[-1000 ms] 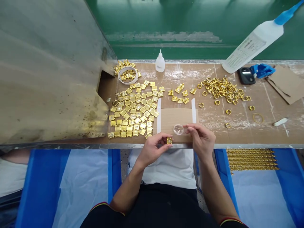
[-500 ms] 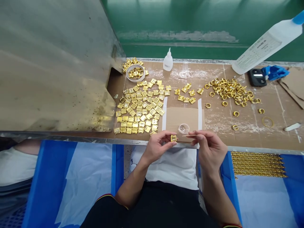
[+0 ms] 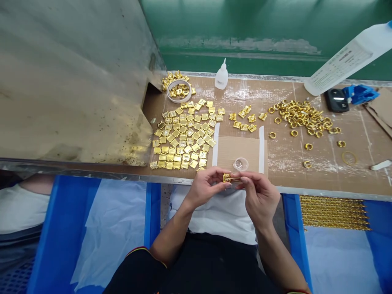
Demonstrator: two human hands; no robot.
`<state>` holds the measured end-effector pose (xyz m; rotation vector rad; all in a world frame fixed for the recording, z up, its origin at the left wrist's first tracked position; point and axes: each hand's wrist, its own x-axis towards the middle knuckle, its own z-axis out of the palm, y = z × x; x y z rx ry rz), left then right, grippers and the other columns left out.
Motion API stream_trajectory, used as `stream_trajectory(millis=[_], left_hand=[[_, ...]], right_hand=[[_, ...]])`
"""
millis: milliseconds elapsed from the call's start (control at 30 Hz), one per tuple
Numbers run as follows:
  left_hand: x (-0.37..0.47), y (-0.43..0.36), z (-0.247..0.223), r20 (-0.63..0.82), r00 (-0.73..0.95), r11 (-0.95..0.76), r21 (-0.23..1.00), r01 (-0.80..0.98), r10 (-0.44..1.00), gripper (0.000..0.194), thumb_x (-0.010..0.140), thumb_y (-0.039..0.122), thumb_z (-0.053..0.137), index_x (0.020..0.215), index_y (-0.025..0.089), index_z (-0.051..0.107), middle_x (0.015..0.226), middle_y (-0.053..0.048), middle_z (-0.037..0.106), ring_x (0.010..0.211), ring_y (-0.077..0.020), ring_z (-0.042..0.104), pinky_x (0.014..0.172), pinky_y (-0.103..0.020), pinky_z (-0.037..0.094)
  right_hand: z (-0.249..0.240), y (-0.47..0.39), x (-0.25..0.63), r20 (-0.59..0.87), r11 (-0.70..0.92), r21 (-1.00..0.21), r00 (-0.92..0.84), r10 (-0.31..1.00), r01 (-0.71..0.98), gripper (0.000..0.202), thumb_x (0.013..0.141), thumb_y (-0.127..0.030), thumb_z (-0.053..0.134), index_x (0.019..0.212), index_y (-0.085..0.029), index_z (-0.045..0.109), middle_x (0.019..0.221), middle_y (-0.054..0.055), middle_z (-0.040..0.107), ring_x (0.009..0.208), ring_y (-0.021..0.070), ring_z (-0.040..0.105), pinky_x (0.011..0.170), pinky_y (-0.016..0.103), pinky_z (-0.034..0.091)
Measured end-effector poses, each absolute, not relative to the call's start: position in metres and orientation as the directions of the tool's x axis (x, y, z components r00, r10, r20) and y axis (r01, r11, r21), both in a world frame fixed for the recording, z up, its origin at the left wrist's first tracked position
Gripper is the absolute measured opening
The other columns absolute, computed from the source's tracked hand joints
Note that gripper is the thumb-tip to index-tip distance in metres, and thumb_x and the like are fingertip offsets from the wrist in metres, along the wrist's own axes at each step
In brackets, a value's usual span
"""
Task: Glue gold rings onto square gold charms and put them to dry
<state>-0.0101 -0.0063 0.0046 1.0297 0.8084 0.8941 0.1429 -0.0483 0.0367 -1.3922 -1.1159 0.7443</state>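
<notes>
Gold piece (image 3: 226, 178) in left grip (image 3: 206, 187)

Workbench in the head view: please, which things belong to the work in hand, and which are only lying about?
Likely in use:
gold piece, in the left hand
thin stick, in the right hand
clear cup, on the cardboard

Likely just lying about:
tape roll
black device
blue object beside it

No lettering can be read, even on the large bottle (image 3: 349, 59).
</notes>
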Motion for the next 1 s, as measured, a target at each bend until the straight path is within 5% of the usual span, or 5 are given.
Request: stream_trajectory(millis=[267,1000], left_hand=[[-0.0115,-0.0068,0.0039,-0.132,0.419,0.239,0.947,-0.213,0.898,0.037,0.080,0.040,0.085,0.106,0.015,0.077,0.098,-0.011,0.080,0.086,-0.0201,0.076,0.075,-0.029,0.062],[-0.0127,-0.0071,0.0024,-0.142,0.402,0.230,0.957,-0.179,0.905,0.041,0.079,0.046,0.085,0.103,0.013,0.077,0.085,-0.008,0.075,0.077,-0.0170,0.070,0.069,-0.026,0.059]], right_hand=[[0.0378,-0.0515,0.1455,0.221,0.135,-0.943,0.269,0.937,0.304,0.010,0.098,-0.029,0.069,0.097,-0.026,0.078,0.089,0.003,0.082,0.077,0.0203,0.078,0.062,0.030,0.066],[0.0328,-0.0484,0.1430,0.244,0.161,-0.948,0.303,0.921,0.276,0.008,0.098,-0.027,0.069,0.092,-0.024,0.074,0.086,0.002,0.082,0.059,0.0151,0.072,0.054,0.027,0.063]])
